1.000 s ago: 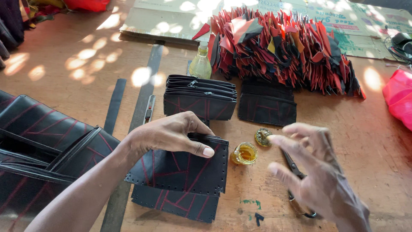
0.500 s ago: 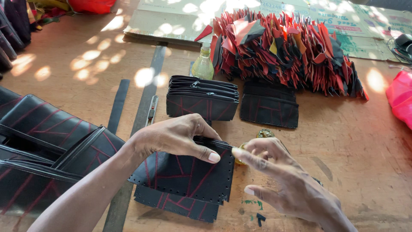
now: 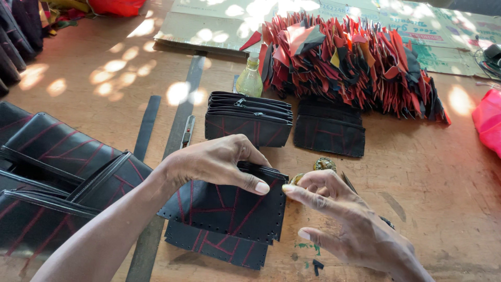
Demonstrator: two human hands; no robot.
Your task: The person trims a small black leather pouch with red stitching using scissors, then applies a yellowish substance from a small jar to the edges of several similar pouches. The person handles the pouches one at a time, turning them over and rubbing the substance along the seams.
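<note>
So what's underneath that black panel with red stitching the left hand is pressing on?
Beneath the black panel lies another similar stitched piece, its lower edge poking out, resting on the wooden table. The left hand and the top panel cover the rest, so anything else between them is hidden.
</note>
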